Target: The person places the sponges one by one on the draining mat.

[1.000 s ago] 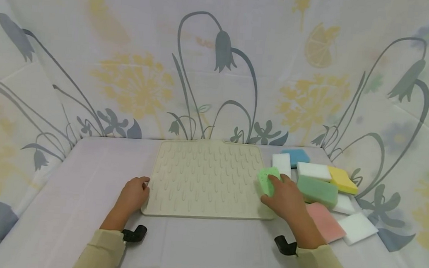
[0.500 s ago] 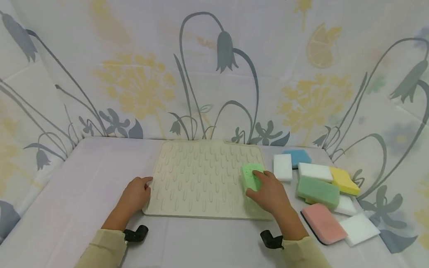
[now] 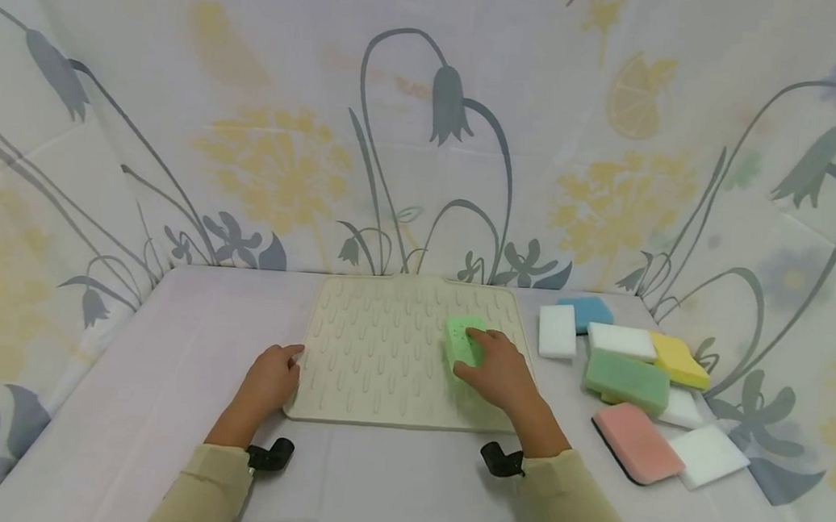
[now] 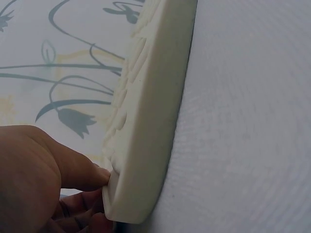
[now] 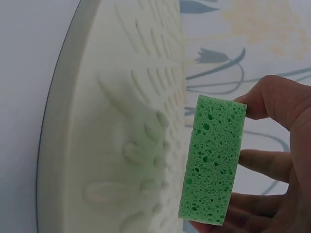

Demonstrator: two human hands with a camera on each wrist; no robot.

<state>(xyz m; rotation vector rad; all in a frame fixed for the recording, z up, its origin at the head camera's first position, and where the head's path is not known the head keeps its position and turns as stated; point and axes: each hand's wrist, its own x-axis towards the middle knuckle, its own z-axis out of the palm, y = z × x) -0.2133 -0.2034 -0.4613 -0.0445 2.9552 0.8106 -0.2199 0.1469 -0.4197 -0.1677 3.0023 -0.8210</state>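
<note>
A cream drying mat (image 3: 378, 355) with rows of raised oval ridges lies flat in the middle of the table. My left hand (image 3: 273, 379) is at its left edge; in the left wrist view the thumb (image 4: 80, 170) presses on the ridged side while curled fingers sit at the rim, pinching it. Thumb and fingers of my right hand (image 3: 503, 374) grip a light green sponge (image 3: 463, 341) over the right part of the mat. The right wrist view shows the sponge's porous long side (image 5: 211, 160), held close above the ridges, with a green tint on the mat beneath.
Right of the mat lie several sponges: a blue one (image 3: 591, 313), a white one (image 3: 557, 331), a yellow one (image 3: 680, 362), a larger green one (image 3: 626, 381) and a pink one (image 3: 640, 442) with a dark underside. A flower-printed cloth (image 3: 427, 132) stands behind the table.
My right hand has carried the light green sponge leftward from the mat's right edge to farther over the mat. My left hand has kept its place at the left edge.
</note>
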